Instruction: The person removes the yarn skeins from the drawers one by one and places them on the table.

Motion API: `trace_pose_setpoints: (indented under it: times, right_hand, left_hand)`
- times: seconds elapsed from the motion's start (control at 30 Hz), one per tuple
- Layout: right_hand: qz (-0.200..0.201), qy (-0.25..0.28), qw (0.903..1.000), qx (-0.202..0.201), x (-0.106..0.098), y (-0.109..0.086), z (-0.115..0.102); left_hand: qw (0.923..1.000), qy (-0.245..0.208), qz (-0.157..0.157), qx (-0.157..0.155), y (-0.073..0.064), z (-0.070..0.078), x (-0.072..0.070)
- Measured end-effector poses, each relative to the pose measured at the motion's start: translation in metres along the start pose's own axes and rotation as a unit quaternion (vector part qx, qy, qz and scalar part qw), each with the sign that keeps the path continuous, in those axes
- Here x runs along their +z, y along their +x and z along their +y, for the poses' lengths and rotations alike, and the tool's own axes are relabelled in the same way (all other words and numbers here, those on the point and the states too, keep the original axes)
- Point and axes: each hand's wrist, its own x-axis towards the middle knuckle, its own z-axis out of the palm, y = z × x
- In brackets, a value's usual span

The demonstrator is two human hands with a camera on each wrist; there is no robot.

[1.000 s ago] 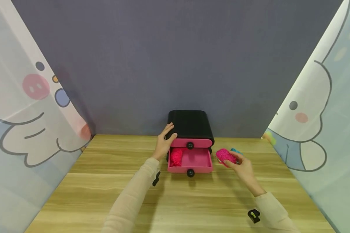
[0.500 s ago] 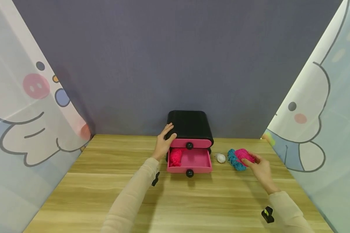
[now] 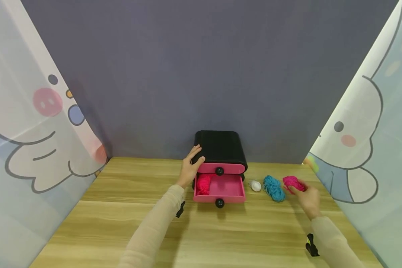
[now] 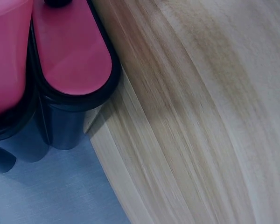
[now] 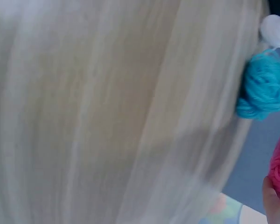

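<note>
From my station I count one cabinet [image 3: 219,145], two round knobs [image 3: 219,203], an upper drawer [image 3: 233,168], a pulled-out lower drawer [image 3: 204,199] and four bundles of yarn; the red bundle [image 3: 204,184] lies at the left inside the lower drawer; the white ball [image 3: 255,186] and blue bundle [image 3: 274,188] sit on the wood-grained tabletop [image 3: 120,219] to the cabinet's right; the magenta bundle [image 3: 291,182] is just right of the blue one, pinched by the right hand [image 3: 309,198]; the left hand [image 3: 188,170] rests on the cabinet's left edge, thumb spread from the fingers. The cabinet is glossy black, round-cornered, its drawers smooth pink; I see loose strands on the oblong blue bundle; a second ago the magenta bundle was beside the lower drawer, largely covering the white ball.
</note>
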Motion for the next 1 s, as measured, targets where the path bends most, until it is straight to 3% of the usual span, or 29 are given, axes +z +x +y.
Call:
trace_pose_setpoints:
  times: [0.33,0.57,0.8,1.0]
  right_hand:
    - [-0.063,-0.007,0.9973,0.037,0.021,0.007,0.021]
    - [-0.061,-0.052,0.9964,0.027,0.025,0.013,0.021]
    - [-0.064,-0.069,0.9949,0.037,0.03,0.014,0.024]
    - [-0.079,-0.063,0.9943,0.034,0.032,0.013,0.026]
  left_hand:
    - [0.9999,0.008,0.01,0.006,-0.003,-0.003,0.0]
    - [0.9998,-0.002,0.003,0.019,0.002,-0.001,0.0]
    - [0.9999,0.004,0.01,0.007,-0.001,-0.001,0.002]
    - [0.9997,-0.007,0.017,0.014,-0.001,-0.006,0.003]
